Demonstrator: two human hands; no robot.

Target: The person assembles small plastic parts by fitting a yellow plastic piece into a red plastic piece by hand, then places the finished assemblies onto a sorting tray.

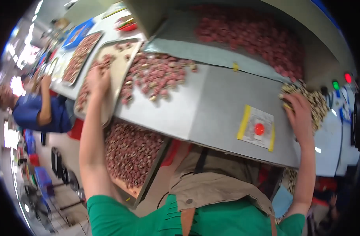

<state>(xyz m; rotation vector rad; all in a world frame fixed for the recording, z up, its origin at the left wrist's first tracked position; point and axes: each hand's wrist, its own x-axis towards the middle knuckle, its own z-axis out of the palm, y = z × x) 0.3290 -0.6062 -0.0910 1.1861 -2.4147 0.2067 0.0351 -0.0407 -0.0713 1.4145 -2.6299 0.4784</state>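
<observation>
My left hand (pixel 98 80) is over a shallow metal tray (pixel 116 63) at the left, its fingers curled down among small pink pieces (pixel 84 94). What the fingers hold, if anything, is hidden. At the right, my right hand (pixel 300 112) lies at the near edge of a heap of small cream-and-black pieces (pixel 315 104), fingers stretched and apart, touching the heap. A small yellowish piece shows by its fingertips. Between the hands, a loose pile of pink pieces (pixel 160 76) spreads on the white part of the worktop (pixel 176 114).
A grey bag (pixel 211 53) with a large pink heap (pixel 250 39) lies at the back. A yellow-edged card with a red dot (pixel 259 129) lies on the grey worktop. Below is a bin of pink pieces (pixel 132 153). Another filled tray (pixel 81 57) and a co-worker (pixel 40 110) are far left.
</observation>
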